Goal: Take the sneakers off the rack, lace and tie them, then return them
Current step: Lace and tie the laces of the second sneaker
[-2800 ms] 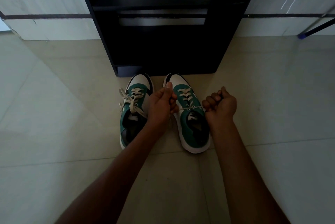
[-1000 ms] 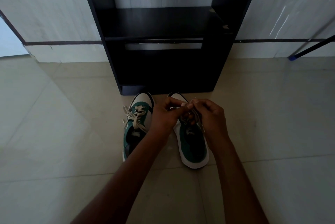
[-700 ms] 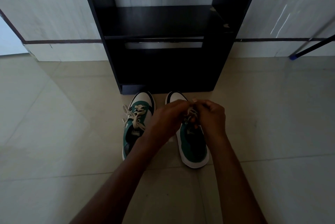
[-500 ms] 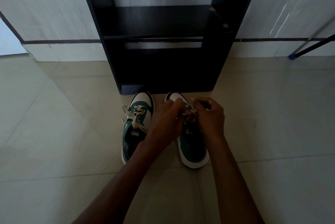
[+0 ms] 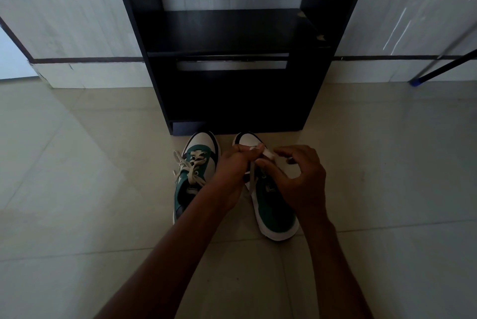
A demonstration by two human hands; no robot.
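Both hands have come together over the right shoe, after pulling its lace out wide to the sides. On the left, the left sneaker [image 5: 192,179] sits on the floor [image 5: 77,189] with a tied bow. Next, the left hand [image 5: 233,171] pinches the white lace [image 5: 251,176]. Beside it, the right hand [image 5: 300,179] curls half closed above the right sneaker [image 5: 273,211]. Behind stands the black rack [image 5: 232,34]

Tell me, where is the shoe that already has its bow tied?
In the head view, the tied sneaker sits on the floor just left of centre, toe toward the black rack, beside the sneaker that both hands are lacing.
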